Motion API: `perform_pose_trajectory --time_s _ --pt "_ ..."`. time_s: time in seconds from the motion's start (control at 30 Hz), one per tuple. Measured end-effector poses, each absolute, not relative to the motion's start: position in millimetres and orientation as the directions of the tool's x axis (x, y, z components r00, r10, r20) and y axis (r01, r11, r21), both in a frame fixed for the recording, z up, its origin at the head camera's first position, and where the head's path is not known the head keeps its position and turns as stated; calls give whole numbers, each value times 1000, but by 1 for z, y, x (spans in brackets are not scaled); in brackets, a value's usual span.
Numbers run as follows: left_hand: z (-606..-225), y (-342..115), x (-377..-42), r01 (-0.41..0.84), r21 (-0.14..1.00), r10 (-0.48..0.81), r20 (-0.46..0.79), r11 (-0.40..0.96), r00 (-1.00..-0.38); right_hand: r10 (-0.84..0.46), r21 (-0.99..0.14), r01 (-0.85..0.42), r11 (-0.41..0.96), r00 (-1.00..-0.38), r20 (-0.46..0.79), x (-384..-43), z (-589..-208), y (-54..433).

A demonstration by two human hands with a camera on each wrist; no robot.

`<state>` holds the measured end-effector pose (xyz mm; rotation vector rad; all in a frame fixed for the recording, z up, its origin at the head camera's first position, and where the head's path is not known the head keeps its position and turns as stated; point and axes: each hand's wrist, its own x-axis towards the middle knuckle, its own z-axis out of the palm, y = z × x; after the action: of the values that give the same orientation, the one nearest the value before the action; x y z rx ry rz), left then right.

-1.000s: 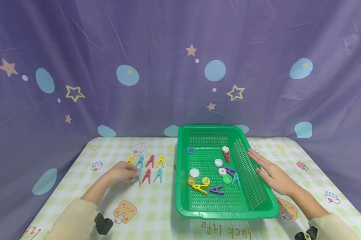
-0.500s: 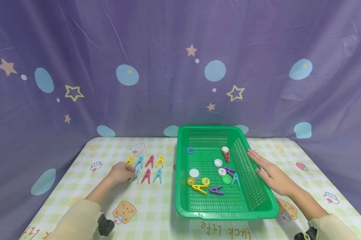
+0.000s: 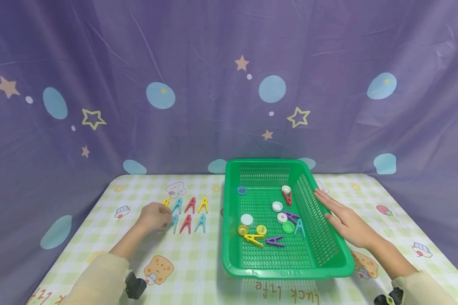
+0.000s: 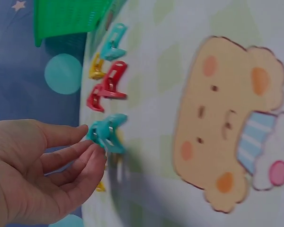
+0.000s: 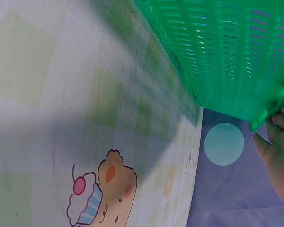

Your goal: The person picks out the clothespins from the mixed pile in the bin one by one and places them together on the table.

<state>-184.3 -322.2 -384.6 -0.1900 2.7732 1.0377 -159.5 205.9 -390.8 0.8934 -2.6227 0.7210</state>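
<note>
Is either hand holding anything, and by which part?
Left hand: fingertips at the narrow end of the nearest blue clip; whether they pinch it is unclear. Right hand: holds nothing; straight fingers touch the green basket.

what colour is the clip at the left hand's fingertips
The clip is turquoise, best seen in the left wrist view.
</note>
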Motion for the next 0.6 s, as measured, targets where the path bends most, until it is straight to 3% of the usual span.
perform_pose_trajectory --time_s 0.3,0.6 --pt "-361 -303 -189 -59 596 7 -108 801 -994 -494 -362 -632 685 -769 406 -159 -391 206" --pt "-318 -260 -191 44 678 119 -65 734 -991 -488 -371 -627 685 -773 406 -158 -389 204"
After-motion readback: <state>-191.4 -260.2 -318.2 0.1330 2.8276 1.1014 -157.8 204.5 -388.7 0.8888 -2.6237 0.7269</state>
